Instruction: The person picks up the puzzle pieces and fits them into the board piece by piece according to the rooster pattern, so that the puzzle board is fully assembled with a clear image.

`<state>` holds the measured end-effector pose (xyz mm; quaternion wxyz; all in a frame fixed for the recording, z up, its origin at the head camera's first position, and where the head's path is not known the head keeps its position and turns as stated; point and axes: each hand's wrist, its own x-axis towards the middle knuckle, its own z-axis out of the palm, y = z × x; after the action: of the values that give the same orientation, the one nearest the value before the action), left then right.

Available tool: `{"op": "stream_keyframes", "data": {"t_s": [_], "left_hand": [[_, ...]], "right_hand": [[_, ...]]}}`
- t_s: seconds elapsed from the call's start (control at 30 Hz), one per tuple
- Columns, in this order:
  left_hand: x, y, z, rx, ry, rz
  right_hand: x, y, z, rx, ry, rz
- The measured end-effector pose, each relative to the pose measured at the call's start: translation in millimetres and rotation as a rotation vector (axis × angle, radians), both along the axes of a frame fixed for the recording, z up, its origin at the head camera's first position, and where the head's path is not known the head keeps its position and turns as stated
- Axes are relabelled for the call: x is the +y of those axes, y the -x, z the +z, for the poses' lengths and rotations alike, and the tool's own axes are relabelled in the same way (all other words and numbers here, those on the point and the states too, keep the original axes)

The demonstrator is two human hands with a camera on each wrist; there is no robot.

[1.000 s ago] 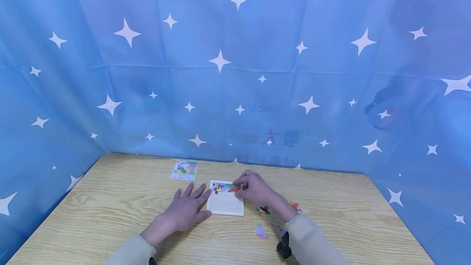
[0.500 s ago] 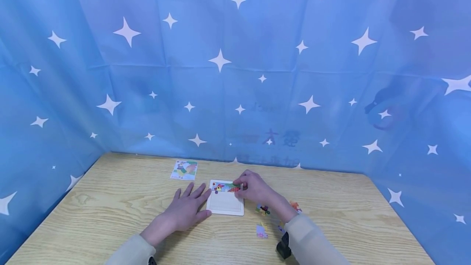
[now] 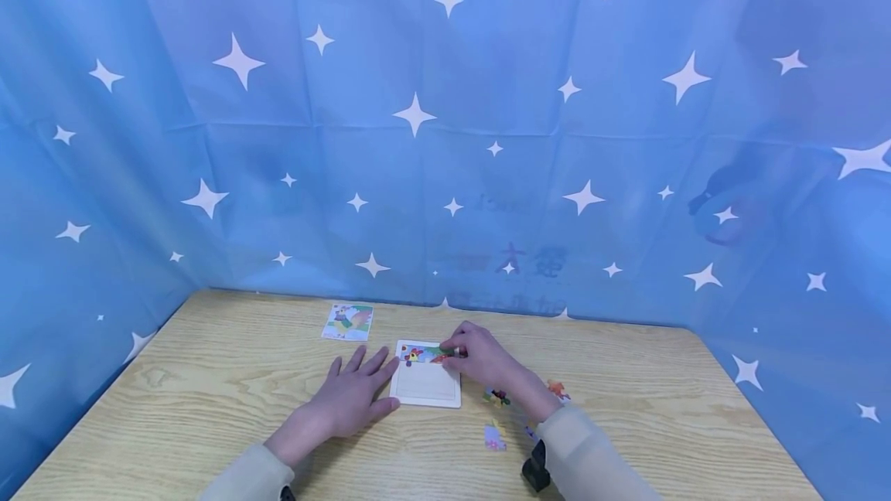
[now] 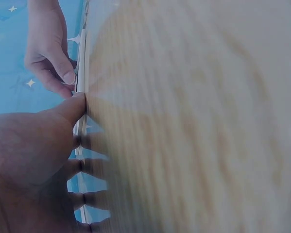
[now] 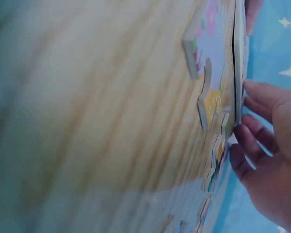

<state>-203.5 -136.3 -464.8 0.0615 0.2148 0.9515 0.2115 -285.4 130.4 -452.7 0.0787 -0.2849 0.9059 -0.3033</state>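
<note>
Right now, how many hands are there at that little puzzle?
2. The left hand lies with fingers spread at the left edge of the white tray; the right hand is over its far right corner. No other hand shows.

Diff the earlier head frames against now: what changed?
Hardly anything: the right hand may have slid slightly left over the red piece; nothing clearly taken up or let go. The left hand, puzzle tray and picture card stayed put.
</note>
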Motion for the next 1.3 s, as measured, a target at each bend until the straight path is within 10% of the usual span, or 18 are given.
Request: {"op": "stream_keyframes", "data": {"t_s": [0.7,1.0,1.3], "left_hand": [[-0.6,-2.1,3.7,-0.004,-0.006,-0.021],[-0.1,0.1,-1.0,-0.008,-0.017,-0.022],[-2.6,1.8,-4.4,0.007,-0.015,-0.024]], "right_hand": [[5,-1.6,0.1,0.155,-0.119,0.123],[21,-1.1,10.7,-0.011,0.042,0.030],[66,-3.6,29.4,0.016,0.047,0.005]]}}
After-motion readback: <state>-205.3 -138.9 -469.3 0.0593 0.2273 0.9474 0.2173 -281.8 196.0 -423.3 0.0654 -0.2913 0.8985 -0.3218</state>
